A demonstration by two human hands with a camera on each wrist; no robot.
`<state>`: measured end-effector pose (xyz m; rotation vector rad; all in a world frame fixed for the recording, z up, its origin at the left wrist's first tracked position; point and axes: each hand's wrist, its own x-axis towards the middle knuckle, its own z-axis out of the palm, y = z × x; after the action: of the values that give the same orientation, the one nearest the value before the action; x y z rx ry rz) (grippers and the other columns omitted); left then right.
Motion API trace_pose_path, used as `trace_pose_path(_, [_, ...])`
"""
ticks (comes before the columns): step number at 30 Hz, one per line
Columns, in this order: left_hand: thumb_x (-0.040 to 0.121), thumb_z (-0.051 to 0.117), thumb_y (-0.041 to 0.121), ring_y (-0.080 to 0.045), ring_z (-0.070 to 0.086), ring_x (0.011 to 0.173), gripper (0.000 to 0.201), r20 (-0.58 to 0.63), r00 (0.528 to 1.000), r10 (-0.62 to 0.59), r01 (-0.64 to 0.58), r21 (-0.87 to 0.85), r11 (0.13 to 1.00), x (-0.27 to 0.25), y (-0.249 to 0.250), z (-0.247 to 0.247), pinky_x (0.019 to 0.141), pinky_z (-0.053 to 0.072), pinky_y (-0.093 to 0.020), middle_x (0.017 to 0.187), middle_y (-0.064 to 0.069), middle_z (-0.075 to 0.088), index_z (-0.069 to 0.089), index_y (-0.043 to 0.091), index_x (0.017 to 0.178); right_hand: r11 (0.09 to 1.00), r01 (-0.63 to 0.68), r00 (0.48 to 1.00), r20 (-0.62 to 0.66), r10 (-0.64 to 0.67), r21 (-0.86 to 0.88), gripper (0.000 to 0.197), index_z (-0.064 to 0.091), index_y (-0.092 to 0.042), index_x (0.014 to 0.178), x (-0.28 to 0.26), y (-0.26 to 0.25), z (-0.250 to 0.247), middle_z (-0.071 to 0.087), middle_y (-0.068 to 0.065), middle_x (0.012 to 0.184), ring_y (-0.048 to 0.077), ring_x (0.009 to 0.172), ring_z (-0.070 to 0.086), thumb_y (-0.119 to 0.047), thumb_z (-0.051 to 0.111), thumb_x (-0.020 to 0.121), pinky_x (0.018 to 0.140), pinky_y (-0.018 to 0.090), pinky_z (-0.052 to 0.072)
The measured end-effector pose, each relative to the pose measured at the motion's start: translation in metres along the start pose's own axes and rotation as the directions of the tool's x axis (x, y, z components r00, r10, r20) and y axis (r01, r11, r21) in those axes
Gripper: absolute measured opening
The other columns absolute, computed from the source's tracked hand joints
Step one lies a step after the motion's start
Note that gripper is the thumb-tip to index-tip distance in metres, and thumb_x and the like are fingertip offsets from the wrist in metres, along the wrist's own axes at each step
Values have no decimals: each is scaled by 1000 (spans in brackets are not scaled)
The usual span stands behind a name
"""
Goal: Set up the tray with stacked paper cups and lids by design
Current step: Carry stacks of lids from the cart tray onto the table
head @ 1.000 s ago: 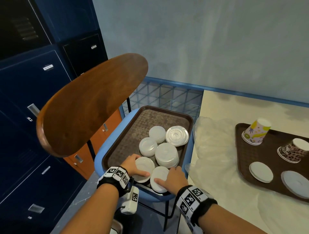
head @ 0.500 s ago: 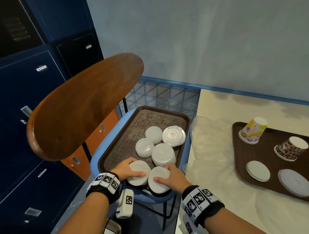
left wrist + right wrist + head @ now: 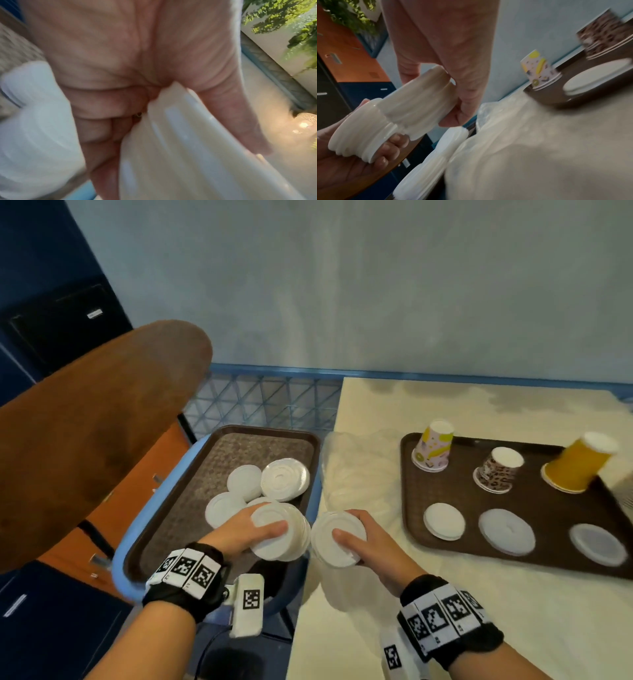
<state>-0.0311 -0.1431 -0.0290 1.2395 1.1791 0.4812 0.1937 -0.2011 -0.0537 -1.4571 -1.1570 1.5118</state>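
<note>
Lids are in both hands at this moment. The left hand grips a stack of white lids, thumb laid across the top and fingers curled under it, above the near right corner of the chair tray. The right hand grips a second lid stack in the same way, thumb on top, over the gap between the chair and the table. In the right wrist view the two stacks touch at their edges.

More loose lids lie on the chair tray, at about 12 o'clock from the left hand. The table tray is at 2 o'clock from the right hand. It carries three upside-down cups: a yellow patterned cup, a leopard cup and an orange cup that leans. In front of them lie three lid piles.

My judgement is that the stacks are going to the table tray. The risk is that the thin lids slide against each other, because only the thumb and the fingers below press them together; if a stack tilts, the lids can fan out and drop into the gap. The leaning orange cup can also fall if something bumps it.
</note>
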Motion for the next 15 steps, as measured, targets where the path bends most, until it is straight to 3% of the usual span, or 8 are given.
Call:
trace_pose_path(2, [51, 86, 43, -13, 65, 89, 59, 32, 999, 1, 0, -46, 999, 7, 16, 38, 70, 54, -18, 94, 1, 71, 61, 24, 101, 999, -11, 999, -52, 13, 46, 36, 47, -22, 122, -15, 3, -33, 58, 3, 116, 15, 101, 57, -27, 60, 89, 75, 26, 50])
trace_pose_path(4, [54, 84, 47, -9, 67, 81, 65, 62, 998, 11, -9, -42, 999, 17, 25, 72, 65, 55, -15, 88, 3, 73, 62, 18, 108, 997, -24, 994, -102, 31, 70, 33, 48, -21, 121, -28, 8, -64, 58, 6, 117, 17, 103, 57, -25, 59, 90, 79, 32, 51])
trace_pose_path(7, [42, 79, 55, -7, 64, 76, 73, 99, 995, -20, 21, -10, 1000, 37, 37, 138, 61, 54, -16, 86, 5, 68, 61, 21, 103, 994, -46, 982, -176, 63, 94, 27, 48, -22, 120, -57, 20, -120, 57, 5, 116, 21, 106, 56, -21, 52, 93, 85, 36, 49])
trace_pose_path(8, [42, 75, 55, -8, 62, 77, 67, 111, 993, -35, 37, -9, 999, 41, 41, 158, 61, 55, -18, 87, 5, 66, 60, 24, 100, 993, -57, 977, -197, 77, 105, 26, 48, -22, 119, -65, 23, -136, 56, 4, 113, 19, 103, 55, -19, 50, 93, 84, 35, 48])
trace_pose_path(12, [88, 59, 36, -10, 62, 77, 18, 204, 975, -85, 90, -17, 996, 59, 47, 249, 59, 56, -23, 89, 1, 64, 58, 23, 100, 983, -92, 945, -297, 137, 161, 28, 47, -20, 122, -109, 46, -206, 54, 6, 114, 19, 101, 52, -16, 44, 94, 82, 33, 46])
trace_pose_path(15, [94, 48, 35, -13, 62, 80, 18, 219, 967, -126, 134, -22, 991, 70, 44, 300, 61, 56, -26, 90, -2, 64, 58, 21, 101, 974, -108, 908, -380, 178, 199, 28, 47, -18, 122, -133, 64, -244, 56, 6, 114, 20, 103, 53, -19, 45, 94, 87, 36, 48])
